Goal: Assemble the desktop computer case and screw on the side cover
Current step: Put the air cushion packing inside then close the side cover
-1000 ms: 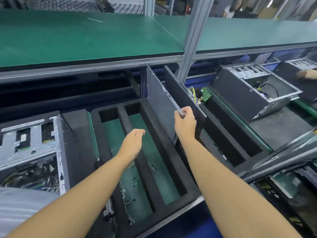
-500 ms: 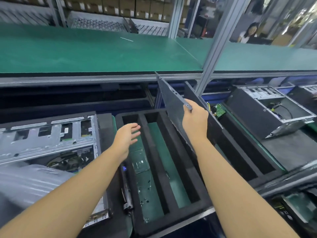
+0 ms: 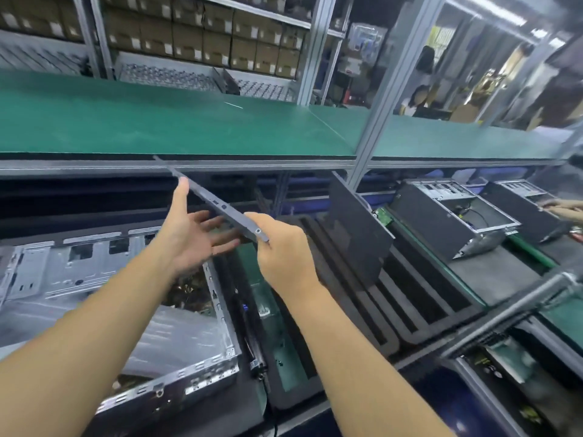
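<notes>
I hold a dark grey side cover edge-on in the air, above the right end of the open computer case. My right hand grips its near corner by the screw tab. My left hand is spread flat under the panel, palm up, with the thumb raised against its edge. The case lies on its side at the lower left, silver frame up, cables showing inside and a plastic sheet over its near part.
A black foam rack with long slots lies at centre right, and another dark panel stands in it. Two more open cases sit further right, with another person's hand there. A green shelf runs overhead.
The cover came out of the foam rack and swung left, over the case, tilting towards flat. My left hand rose from above the rack and came under the panel.
</notes>
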The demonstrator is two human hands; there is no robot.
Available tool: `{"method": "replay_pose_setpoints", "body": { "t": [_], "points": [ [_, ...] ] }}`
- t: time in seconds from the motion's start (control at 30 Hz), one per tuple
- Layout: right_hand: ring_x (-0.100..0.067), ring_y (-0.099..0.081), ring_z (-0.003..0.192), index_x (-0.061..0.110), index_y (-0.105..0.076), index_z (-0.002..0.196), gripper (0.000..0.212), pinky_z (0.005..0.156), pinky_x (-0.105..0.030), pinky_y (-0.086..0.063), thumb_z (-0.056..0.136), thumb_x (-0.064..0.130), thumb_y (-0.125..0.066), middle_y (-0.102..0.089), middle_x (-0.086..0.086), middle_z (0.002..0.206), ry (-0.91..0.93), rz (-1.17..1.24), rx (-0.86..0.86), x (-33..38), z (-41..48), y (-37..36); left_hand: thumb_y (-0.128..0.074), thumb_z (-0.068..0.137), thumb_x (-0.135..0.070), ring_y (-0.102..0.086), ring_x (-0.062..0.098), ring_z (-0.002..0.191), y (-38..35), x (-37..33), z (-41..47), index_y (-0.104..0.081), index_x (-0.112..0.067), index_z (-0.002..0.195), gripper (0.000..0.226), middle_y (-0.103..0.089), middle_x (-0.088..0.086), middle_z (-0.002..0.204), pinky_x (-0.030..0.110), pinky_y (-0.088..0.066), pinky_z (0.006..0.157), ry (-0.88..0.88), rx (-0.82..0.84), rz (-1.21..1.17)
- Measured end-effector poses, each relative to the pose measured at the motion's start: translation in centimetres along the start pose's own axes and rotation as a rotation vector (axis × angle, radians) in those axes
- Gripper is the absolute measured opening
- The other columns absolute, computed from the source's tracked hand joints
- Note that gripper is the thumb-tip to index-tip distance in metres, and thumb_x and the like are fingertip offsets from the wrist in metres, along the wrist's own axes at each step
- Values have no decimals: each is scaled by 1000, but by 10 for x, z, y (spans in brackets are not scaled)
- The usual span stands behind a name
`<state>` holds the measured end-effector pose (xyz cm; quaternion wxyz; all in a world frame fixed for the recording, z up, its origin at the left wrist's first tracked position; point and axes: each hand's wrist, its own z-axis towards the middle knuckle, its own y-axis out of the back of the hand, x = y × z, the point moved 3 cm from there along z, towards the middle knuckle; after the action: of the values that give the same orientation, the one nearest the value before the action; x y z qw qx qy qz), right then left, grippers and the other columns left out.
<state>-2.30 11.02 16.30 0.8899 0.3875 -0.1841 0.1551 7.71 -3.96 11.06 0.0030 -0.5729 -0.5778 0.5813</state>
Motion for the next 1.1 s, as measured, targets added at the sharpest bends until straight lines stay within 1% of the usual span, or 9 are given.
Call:
{"method": "replay_pose_setpoints", "body": {
  "t": [0.1, 0.17, 0.23, 0.37, 0.57, 0.73, 0.83, 0.97, 1.1],
  "points": [
    [-38, -72, 94, -5, -71, 119, 48, 96, -50, -56, 78, -22, -54, -75, -19, 108, 124, -7, 41, 39, -9, -18, -71, 80, -53, -72, 40, 93, 19, -28, -26, -51, -7, 127, 68, -66, 20, 119, 59, -56, 80, -42, -40, -74],
    [-38, -71, 104, -9, -69, 119, 51, 106, -58, -46, 74, -27, -52, -73, -21, 115, 172, -9, 70, 53, -11, -27, -61, 84, -23, -73, 34, 83, 33, -41, -43, -56, -6, 115, 35, -69, 15, 106, 51, -58, 72, -72, -38, -80],
    [-36, -71, 107, -8, -69, 119, 50, 111, -61, -40, 76, -28, -54, -73, -20, 116, 222, -31, 95, 63, -14, -36, -53, 73, -11, -72, 32, 82, 50, -48, -57, -55, -4, 114, 42, -69, 15, 106, 45, -59, 76, -114, -25, -98],
    [-34, -71, 107, -1, -74, 115, 45, 114, -63, -35, 81, -22, -55, -75, -15, 114, 266, -52, 104, 76, -23, -52, -45, 81, -9, -70, 29, 85, 86, -45, -84, -54, -4, 108, 29, -68, 14, 109, 37, -55, 85, -169, -110, -142],
    [-34, -72, 102, 9, -80, 107, 47, 100, -60, -50, 75, -17, -57, -77, -7, 109, 209, -177, 11, 77, -52, -85, -44, 89, -3, -66, 29, 96, 122, -20, -118, -61, -3, 101, 21, -67, 14, 108, 37, -50, 98, -273, -173, -248],
    [-32, -72, 105, 11, -79, 111, 53, 92, -46, -59, 73, -23, -64, -76, -7, 113, 102, -169, 53, 70, -72, -107, -50, 92, -1, -70, 26, 92, 145, 8, -136, -65, 1, 97, 16, -72, 14, 103, 33, -54, 85, -319, -252, -279],
    [-34, -67, 117, 9, -77, 116, 55, 100, -43, -54, 75, -24, -59, -72, -11, 122, 46, -139, 123, 61, -74, -112, -56, 94, -6, -69, 26, 102, 151, 27, -141, -66, 4, 111, 21, -71, 15, 114, 33, -54, 86, -322, -310, -307],
    [-25, -50, 138, 13, -68, 131, 58, 113, -22, -32, 86, -20, -52, -61, -5, 141, -40, -105, 309, 36, -85, -110, -56, 96, -8, -67, 24, 108, 139, 52, -144, -58, 3, 129, 35, -67, 15, 126, 33, -52, 87, -281, -320, -359],
    [-34, -53, 133, 5, -69, 128, 56, 116, -34, -33, 79, -23, -61, -62, -11, 137, -17, -57, 298, 11, -99, -97, -54, 97, -7, -67, 25, 112, 120, 81, -143, -57, -1, 129, 33, -68, 13, 124, 40, -51, 95, -252, -283, -414]
  ]
}}
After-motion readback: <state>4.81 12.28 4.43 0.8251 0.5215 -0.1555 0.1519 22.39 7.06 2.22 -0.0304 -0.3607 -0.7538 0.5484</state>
